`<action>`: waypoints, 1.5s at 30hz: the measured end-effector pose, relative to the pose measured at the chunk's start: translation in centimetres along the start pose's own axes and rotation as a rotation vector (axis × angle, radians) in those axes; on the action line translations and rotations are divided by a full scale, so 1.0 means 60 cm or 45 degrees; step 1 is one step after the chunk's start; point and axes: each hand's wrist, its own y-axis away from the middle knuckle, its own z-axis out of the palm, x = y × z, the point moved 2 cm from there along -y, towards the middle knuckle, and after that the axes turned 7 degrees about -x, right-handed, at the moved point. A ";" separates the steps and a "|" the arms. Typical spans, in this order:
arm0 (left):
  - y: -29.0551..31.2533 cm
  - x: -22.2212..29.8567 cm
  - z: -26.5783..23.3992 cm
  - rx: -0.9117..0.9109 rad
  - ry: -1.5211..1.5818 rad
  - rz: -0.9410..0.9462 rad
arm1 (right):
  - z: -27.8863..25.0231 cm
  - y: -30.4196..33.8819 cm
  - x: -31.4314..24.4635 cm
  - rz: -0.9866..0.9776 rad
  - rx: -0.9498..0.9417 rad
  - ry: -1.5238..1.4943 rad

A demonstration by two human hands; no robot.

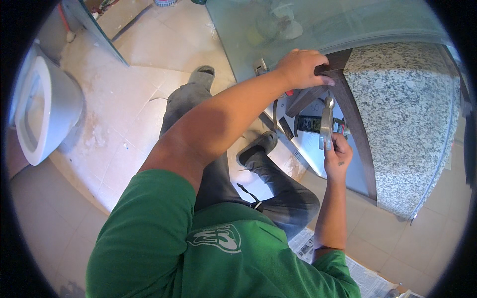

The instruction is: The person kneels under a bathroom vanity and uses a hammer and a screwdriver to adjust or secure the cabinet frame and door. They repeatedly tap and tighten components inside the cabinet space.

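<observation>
My left hand (301,68) reaches across and grips the upper corner of a dark brown wooden frame (358,130), its fingers over the wood and the thumb below. A loose-looking dark wood strip (304,101) slants down from that corner. In my right hand (340,156) is a claw hammer (326,122), held with its metal head up, just inside the frame's edge and below my left hand. The hammer's handle is mostly hidden by my fingers. Behind the hammer, a black packet (309,123) and other small items lie on a white surface (310,151).
Speckled granite (400,109) adjoins the frame on the right. A large glass panel (238,30) stands along the top. At far left is a white toilet (64,102). Newspaper (370,280) covers floor at lower right. My legs and grey shoes (258,148) occupy the middle.
</observation>
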 end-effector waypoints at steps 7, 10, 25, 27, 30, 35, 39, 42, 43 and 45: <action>0.018 -0.025 0.001 -0.260 -0.145 -0.085 | 0.012 0.005 -0.010 -0.001 0.031 -0.094; 0.016 -0.025 -0.002 -0.224 -0.067 -0.074 | 0.003 0.001 -0.006 0.019 0.022 0.045; 0.012 0.004 -0.003 -0.032 -0.089 -0.018 | 0.032 -0.056 -0.032 -0.239 0.128 0.363; 0.012 0.001 -0.006 -0.139 -0.098 -0.078 | 0.025 -0.066 -0.024 -0.199 0.152 0.386; 0.013 0.004 -0.010 -0.031 -0.089 -0.010 | 0.018 -0.087 -0.018 -0.116 0.174 0.395; 0.014 -0.003 -0.007 -0.010 -0.094 0.011 | 0.027 -0.089 -0.027 -0.164 0.142 0.413; 0.011 -0.005 -0.007 -0.062 -0.105 -0.020 | 0.017 -0.097 -0.009 -0.073 0.204 0.205; 0.010 -0.002 -0.007 -0.038 -0.096 -0.006 | 0.022 -0.088 -0.005 0.005 0.220 0.186; 0.012 -0.004 -0.008 -0.038 -0.114 -0.015 | 0.026 -0.087 -0.016 -0.098 0.215 0.262; 0.017 -0.004 -0.008 -0.043 -0.139 -0.034 | 0.031 -0.079 -0.042 -0.296 0.206 0.421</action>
